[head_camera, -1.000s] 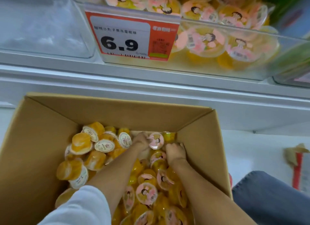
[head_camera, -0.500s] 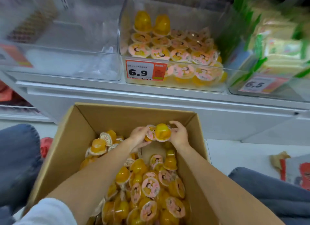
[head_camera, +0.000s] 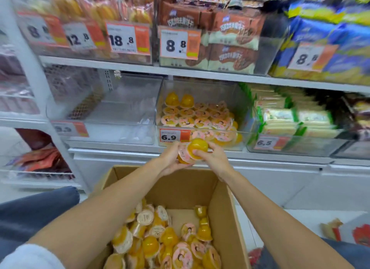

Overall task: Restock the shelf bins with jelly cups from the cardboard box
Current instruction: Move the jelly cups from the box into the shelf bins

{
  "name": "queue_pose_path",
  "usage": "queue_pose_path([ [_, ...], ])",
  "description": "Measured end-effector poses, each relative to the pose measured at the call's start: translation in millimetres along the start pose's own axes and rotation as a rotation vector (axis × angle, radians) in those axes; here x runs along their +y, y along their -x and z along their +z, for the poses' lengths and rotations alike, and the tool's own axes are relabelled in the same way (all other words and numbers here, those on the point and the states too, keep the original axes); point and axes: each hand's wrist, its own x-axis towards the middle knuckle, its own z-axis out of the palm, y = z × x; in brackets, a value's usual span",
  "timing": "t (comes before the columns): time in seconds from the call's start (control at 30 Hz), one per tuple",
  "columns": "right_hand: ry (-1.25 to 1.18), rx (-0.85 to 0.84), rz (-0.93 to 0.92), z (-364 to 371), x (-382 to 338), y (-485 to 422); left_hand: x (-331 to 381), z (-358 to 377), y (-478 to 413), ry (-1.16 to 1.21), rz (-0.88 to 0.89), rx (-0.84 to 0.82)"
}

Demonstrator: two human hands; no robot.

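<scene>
On the left of the lower shelf, an empty bin of clear plastic (head_camera: 112, 116) was seen, with only glare inside it. To its right, the left hand (head_camera: 170, 160) was held cupped, its fingers curled round the left side of a small cluster of jelly cups (head_camera: 192, 150): round orange-yellow plastic cups with pink printed foil lids. The cluster was pressed from the other side by the right hand (head_camera: 214, 158), whose fingers were bent over a domed orange cup turned bottom-out. It was thus gripped between both hands, and the number of cups in it could not be told. It was carried in the air above the far wall of the open brown cardboard box (head_camera: 180, 184), in which many loose cups (head_camera: 170, 238) lay heaped. It was held just in front of the white and orange price tag (head_camera: 174, 136) marked 6.9.

The clear plastic shelf bin (head_camera: 220, 92), part-filled with like cups, was found straight beyond and a little above the cluster. Its front rim stood just over the fingertips, and its long axis ran back into the shelf. Both hands were judged about equally near, the left below the bin's left corner and the right nearer its middle. A lift over the rim and a push forward was judged to be called for. Further right, a bin of green-edged flat packets (head_camera: 290, 116) was seen.
</scene>
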Motion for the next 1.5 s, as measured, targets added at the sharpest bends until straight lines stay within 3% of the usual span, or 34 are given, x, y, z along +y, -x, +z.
queue_pose_path([
  [0.2,0.001,0.190,-0.198,-10.8,-38.5,-38.7,69.2,21.1,-9.8,-0.082,0.290,0.054],
  [0.43,0.597,0.404,-0.255,-47.8,-41.9,-120.7,99.8,34.1,-98.5,-0.852,0.745,0.364],
  [0.53,0.622,0.395,-0.258,-67.2,-36.0,-168.5,108.2,42.4,-153.4,-1.028,0.817,0.315],
  [0.67,0.781,0.374,-0.162,-79.8,-22.1,-235.7,128.0,52.0,-218.5,-1.482,0.849,0.306],
  [0.83,0.867,0.333,-0.068,-72.3,-6.2,-276.6,121.8,24.8,-266.5,-1.697,0.915,0.280],
  [1.0,0.919,0.420,-0.138,-71.1,-0.4,-276.3,122.6,7.0,-275.2,-1.542,0.964,0.434],
  [1.13,0.941,0.333,-0.155,-68.9,-1.8,-272.2,123.1,6.8,-273.9,-1.575,0.933,0.508],
  [1.33,0.997,0.227,-0.175,-65.5,-14.2,-244.4,124.0,12.3,-254.9,-1.563,0.816,0.534],
  [1.5,0.888,0.335,-0.377,-56.8,-25.2,-185.8,107.9,15.4,-189.1,-1.459,0.785,0.435],
])
